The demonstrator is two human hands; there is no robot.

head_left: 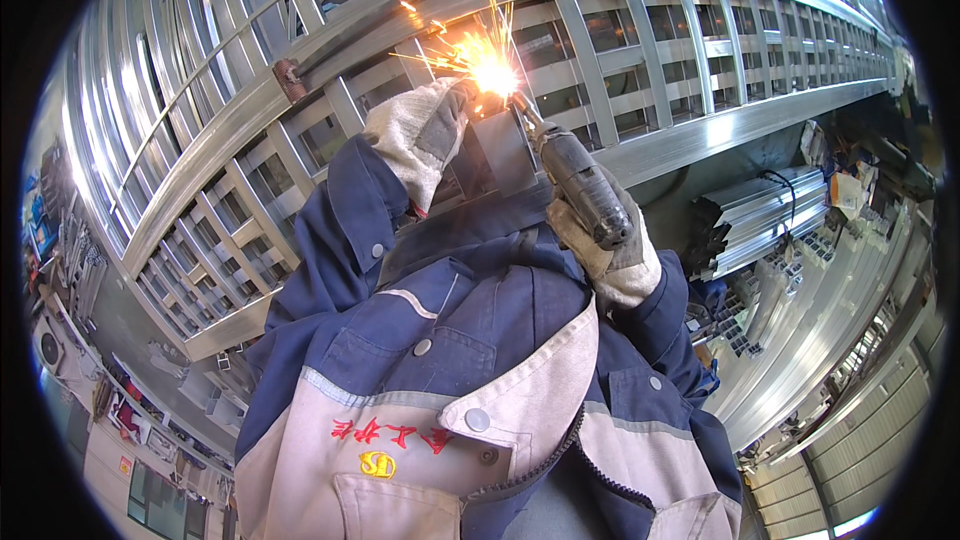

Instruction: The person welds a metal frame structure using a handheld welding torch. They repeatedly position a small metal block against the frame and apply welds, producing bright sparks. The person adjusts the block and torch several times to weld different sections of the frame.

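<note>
My right hand (620, 250), in a pale work glove, is wrapped round the dark cylindrical body of a handheld power grinder (578, 175). Its narrow front end points up and left into a burst of orange-white sparks (494, 77). The glare hides the tool's tip and the exact spot it touches. Beside the sparks is my left hand (422, 135), also gloved, with its fingers curled closed toward the glare; what they hold is hidden. Just below the sparks, between both hands, a grey rectangular metal piece (507, 152) shows in front of my jacket.
A large silver metal frame (690, 130) with crossbars spans the space ahead of me. On it, left of the sparks, sits a small rusty metal piece (290, 80). Bundled metal profiles (765, 220) lie at the right; long bars (150, 70) stretch along the far left.
</note>
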